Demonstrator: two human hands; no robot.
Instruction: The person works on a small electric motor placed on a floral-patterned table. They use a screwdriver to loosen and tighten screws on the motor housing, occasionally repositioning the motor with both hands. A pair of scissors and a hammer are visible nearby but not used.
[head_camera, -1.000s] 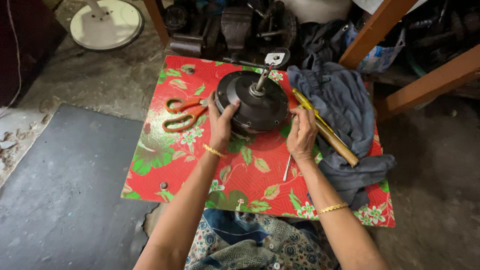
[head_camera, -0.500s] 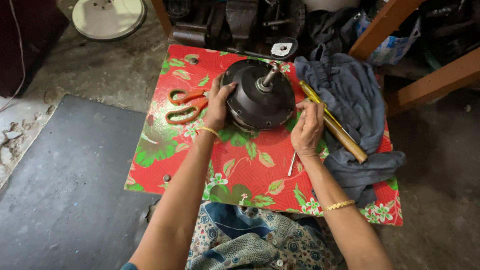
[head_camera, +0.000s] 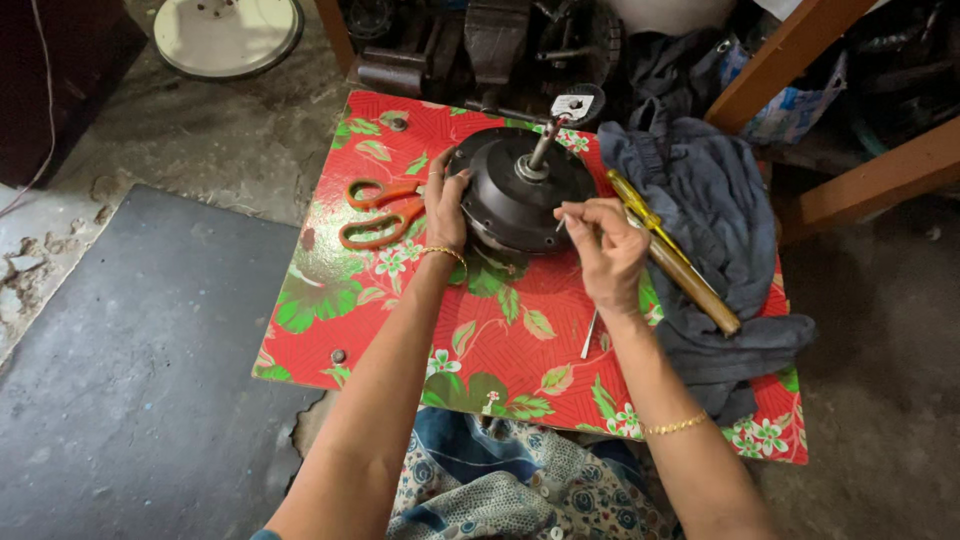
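Arms reach forward over the table (head_camera: 520, 340); left hand (head_camera: 445, 205) cups the black motor (head_camera: 520, 195), fingers spread, while right hand (head_camera: 605, 250) pinches a thin metal pin (head_camera: 562, 224)

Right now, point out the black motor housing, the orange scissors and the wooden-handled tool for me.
black motor housing (head_camera: 505, 195), head view, on its domed top.
orange scissors (head_camera: 375, 232), head view, on the lower handle loop.
wooden-handled tool (head_camera: 695, 285), head view, on the brown handle.

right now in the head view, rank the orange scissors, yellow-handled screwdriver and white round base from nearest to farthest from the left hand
1. Orange scissors, just left of the left hand on the red floral table.
2. Yellow-handled screwdriver, across the black motor on the right, by the grey cloth.
3. White round base, on the floor at top left.
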